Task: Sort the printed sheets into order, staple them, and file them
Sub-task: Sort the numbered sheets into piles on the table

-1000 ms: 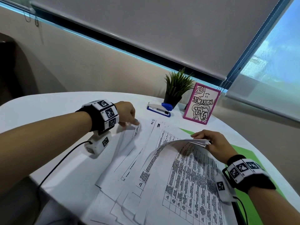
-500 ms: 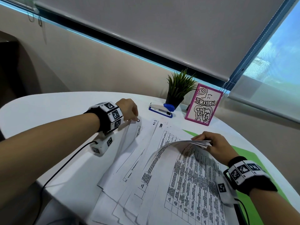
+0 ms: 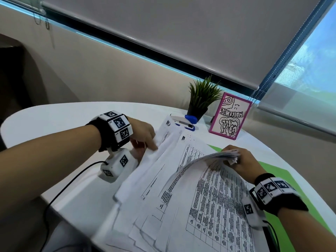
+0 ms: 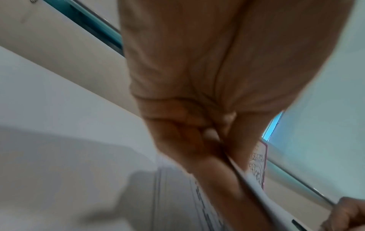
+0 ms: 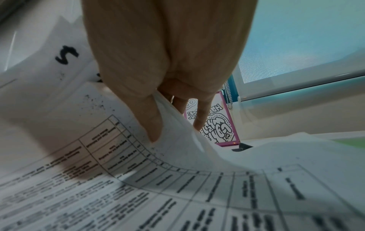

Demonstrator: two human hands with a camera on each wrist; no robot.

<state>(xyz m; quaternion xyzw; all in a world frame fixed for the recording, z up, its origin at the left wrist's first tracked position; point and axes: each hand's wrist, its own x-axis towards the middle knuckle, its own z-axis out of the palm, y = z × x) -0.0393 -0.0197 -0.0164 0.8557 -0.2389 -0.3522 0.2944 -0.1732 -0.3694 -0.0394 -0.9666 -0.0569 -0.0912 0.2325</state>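
Honestly, sheets (image 3: 181, 188) are fanned across the table's (image 3: 54, 120) 6 o'clock side; floppy and slippery, best pinched at corners. One edge is pinched by the left hand (image 3: 143, 133), a curled stack gripped by the right hand (image 3: 240, 160)

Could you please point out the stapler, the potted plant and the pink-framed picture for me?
stapler (image 3: 189, 122), head view, on its blue rear end.
potted plant (image 3: 197, 110), head view, on the black pot.
pink-framed picture (image 3: 231, 117), head view, on the middle of the drawing.
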